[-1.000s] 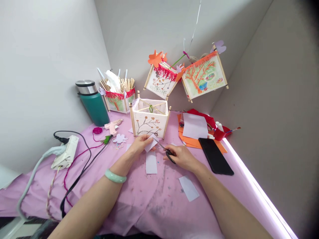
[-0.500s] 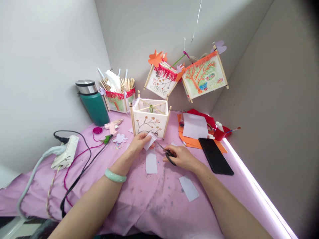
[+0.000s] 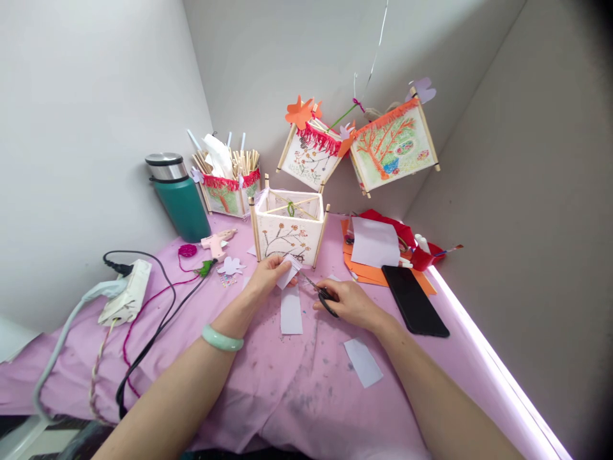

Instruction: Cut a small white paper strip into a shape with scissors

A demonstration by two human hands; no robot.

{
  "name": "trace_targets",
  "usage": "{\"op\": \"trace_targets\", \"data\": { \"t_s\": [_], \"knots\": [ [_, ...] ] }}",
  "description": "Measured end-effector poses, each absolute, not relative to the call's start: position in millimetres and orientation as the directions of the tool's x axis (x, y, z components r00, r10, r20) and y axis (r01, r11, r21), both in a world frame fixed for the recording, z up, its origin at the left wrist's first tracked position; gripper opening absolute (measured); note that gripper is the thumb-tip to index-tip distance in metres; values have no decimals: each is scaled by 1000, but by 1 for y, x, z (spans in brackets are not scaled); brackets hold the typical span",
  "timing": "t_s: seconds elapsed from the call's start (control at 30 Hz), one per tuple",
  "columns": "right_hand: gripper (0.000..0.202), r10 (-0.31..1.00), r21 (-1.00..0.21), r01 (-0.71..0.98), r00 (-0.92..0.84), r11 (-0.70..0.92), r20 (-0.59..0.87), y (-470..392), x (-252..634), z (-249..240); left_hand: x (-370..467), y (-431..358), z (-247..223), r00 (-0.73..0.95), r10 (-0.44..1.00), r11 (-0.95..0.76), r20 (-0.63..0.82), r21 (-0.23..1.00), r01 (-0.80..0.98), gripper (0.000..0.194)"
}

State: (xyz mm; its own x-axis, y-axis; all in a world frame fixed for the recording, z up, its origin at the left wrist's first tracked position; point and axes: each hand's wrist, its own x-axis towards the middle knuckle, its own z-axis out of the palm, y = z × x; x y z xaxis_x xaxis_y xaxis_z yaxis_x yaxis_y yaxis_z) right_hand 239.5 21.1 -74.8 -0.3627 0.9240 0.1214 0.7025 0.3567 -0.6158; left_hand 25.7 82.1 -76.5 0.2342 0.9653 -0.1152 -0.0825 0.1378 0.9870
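My left hand (image 3: 269, 277) pinches a small piece of pale folded paper (image 3: 288, 273) between thumb and fingers. In my right hand (image 3: 353, 303) is a pair of black-handled scissors (image 3: 325, 300), blades pointing at the paper's right edge; I cannot tell whether they touch it. Just below the held paper lies a pale paper strip (image 3: 291, 314), flat on the cloth. Another paper piece (image 3: 364, 363) rests by my right forearm. Right behind my hands stands a white box lantern (image 3: 289, 233) with wooden corner sticks and drawn branches on its front.
At left are a green bottle (image 3: 179, 204), a pink glue gun (image 3: 216, 243), a paper flower (image 3: 232, 266) and a power strip (image 3: 125, 294) with cables. A black phone (image 3: 414, 301) lies right, near orange sheets (image 3: 368, 273). Two decorated lanterns (image 3: 396, 144) hang above.
Almost nothing differs. Both hands, the held paper and the scissors stay in nearly the same place.
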Motion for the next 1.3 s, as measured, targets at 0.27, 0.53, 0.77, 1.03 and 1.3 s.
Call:
{"op": "trace_targets", "data": {
  "t_s": [0.27,0.53,0.77,1.03,1.3],
  "knots": [
    [24,921,-613,701,-367,365,129,21,240,-75,26,82,-78,245,958,168,-151,984,-54,28],
    [24,926,-609,710,-359,353,118,22,240,-75,25,82,-78,268,956,147,-119,985,-87,31],
    [24,924,-632,691,-366,350,112,21,241,-75,25,82,-77,279,955,124,-101,990,-67,24],
    [25,920,-627,691,-372,361,119,20,241,-74,25,82,-79,295,949,140,-112,987,-76,29],
    [24,923,-612,702,-360,365,138,22,240,-75,24,84,-82,301,947,141,-115,988,-65,30]
  ]
}}
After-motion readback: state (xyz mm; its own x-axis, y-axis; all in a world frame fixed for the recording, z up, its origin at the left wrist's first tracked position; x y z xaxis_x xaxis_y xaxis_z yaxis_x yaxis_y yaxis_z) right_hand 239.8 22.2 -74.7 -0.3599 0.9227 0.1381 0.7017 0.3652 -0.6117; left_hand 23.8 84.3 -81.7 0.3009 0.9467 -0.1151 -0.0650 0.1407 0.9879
